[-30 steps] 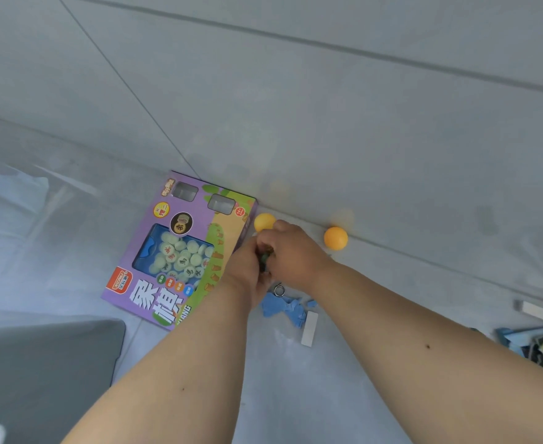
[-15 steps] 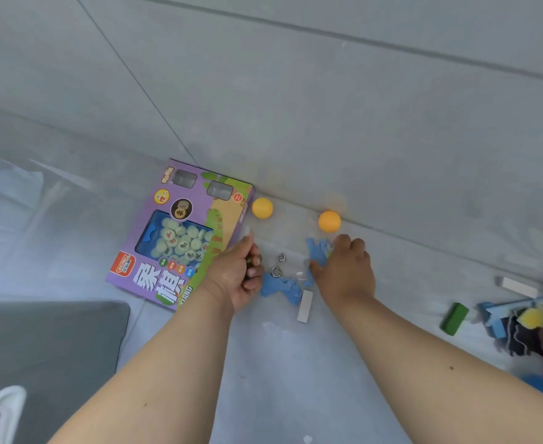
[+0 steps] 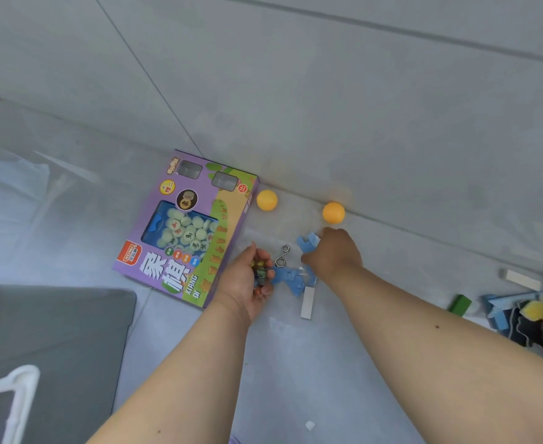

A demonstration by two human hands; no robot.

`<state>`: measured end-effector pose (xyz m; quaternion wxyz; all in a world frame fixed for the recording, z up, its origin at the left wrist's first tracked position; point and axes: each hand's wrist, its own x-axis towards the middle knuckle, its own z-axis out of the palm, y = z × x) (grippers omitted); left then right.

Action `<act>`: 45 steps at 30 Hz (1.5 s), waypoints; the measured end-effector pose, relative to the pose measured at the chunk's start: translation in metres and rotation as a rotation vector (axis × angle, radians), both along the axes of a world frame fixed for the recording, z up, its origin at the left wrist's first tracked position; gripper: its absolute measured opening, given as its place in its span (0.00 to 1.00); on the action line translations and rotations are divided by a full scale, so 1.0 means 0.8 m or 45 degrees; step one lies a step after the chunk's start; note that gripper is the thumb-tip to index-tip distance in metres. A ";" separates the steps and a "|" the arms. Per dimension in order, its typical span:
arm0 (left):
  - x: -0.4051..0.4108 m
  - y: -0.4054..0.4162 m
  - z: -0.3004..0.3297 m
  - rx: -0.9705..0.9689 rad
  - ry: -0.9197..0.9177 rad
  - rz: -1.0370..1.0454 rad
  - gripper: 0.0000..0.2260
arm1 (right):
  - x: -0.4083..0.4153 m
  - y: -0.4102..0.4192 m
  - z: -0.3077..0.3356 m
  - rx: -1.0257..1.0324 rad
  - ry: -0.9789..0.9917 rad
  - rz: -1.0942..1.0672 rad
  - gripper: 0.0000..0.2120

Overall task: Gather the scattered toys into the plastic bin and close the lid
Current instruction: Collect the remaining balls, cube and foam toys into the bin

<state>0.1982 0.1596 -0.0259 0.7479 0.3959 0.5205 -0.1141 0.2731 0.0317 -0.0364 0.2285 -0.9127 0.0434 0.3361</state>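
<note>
Far to the left of both hands, at the lower left corner, a grey mat lies on the floor, with a white plastic edge over it; whether that belongs to the bin cannot be told.

Just left of the left hand lies a purple game box, flat on the floor, its window showing pale round pieces. Its lower right corner sits right beside the left wrist.

The left hand is turned palm up and cupped, fingers curled round a small heap of marbles resting in the palm.

Beyond the left hand, next to the box's far right corner, sits an orange ball. Between the two hands a small metal ring puzzle lies on the floor, and below it a blue flat toy piece touches the left fingertips. A white block lies just nearer, under the right wrist.

The right hand is palm down, fingers bent and closing on another blue piece at its fingertips. A second orange ball sits just beyond that hand, by the wall.

Well to the right of the right arm are a green block, a white bar, and at the frame edge a jumble of toys in blue, yellow, black and orange, too crowded to tell apart.
</note>
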 end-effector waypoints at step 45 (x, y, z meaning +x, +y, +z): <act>-0.035 0.034 0.001 -0.358 -0.259 0.350 0.13 | 0.005 -0.003 0.013 0.938 0.127 -0.378 0.10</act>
